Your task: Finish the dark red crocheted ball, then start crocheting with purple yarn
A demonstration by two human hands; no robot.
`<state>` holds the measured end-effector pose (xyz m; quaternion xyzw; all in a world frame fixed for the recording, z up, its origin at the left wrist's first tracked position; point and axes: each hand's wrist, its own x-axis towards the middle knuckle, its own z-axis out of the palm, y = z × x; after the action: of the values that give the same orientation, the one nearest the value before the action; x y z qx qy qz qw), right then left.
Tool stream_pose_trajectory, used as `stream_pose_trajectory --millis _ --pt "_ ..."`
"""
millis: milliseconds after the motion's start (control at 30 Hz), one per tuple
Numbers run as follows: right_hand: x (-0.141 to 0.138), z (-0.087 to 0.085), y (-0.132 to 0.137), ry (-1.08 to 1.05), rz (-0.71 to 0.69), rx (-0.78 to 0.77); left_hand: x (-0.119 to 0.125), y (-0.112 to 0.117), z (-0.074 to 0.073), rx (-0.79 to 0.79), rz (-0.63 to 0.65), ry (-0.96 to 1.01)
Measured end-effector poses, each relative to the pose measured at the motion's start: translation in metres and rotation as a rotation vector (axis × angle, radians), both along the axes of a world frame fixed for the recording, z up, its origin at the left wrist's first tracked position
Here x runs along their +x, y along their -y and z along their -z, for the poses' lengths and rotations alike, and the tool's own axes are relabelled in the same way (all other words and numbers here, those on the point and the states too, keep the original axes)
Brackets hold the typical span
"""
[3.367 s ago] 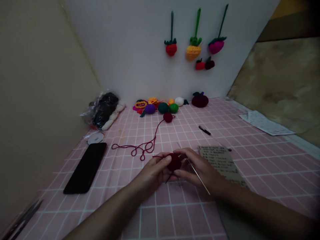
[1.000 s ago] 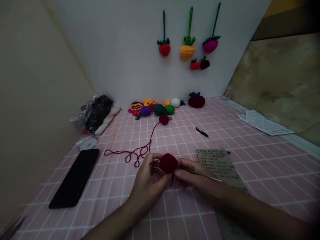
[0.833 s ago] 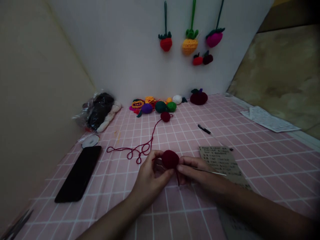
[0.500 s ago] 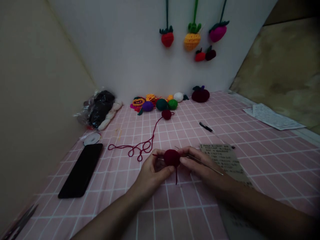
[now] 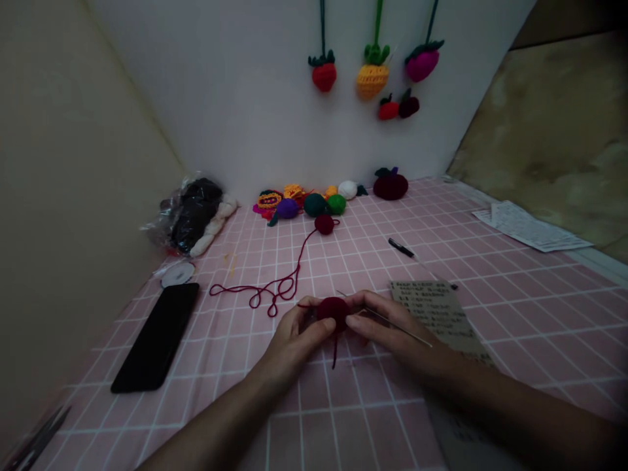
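Between both hands is a small round dark red crochet piece [image 5: 332, 313], with a short yarn tail hanging from its lower side. My left hand [image 5: 300, 330] pinches its left side, the thumb lying across the front. On the right, my right hand [image 5: 385, 322] grips the piece's edge and also holds a thin metal crochet hook [image 5: 405, 332], which slants back over the hand. Dark red yarn [image 5: 287, 288] lies in loops on the table beyond my left hand and leads to a small dark red ball [image 5: 324, 225].
A phone [image 5: 157, 337] and scissors [image 5: 42, 438] lie left on the checked cloth [image 5: 338, 418]. Handwritten cardboard [image 5: 436, 314] sits under my right arm, a pen [image 5: 401, 247] beyond. Yarn balls [image 5: 314, 205] line the back; crocheted fruits [image 5: 371, 80] hang on the wall.
The left thumb has shifted further over the front of the crochet piece, and the yarn tail hangs slightly differently. The whole view has moved a little.
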<state>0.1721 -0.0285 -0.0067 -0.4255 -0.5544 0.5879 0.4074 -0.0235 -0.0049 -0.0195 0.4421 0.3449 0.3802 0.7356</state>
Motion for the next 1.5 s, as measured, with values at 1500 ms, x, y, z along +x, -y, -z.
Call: stream_pose_trajectory --millis 1500 --pt "-0.002 0.002 0.002 -0.052 -0.048 -0.012 0.002 0.008 -0.015 0.381 -0.012 -0.312"
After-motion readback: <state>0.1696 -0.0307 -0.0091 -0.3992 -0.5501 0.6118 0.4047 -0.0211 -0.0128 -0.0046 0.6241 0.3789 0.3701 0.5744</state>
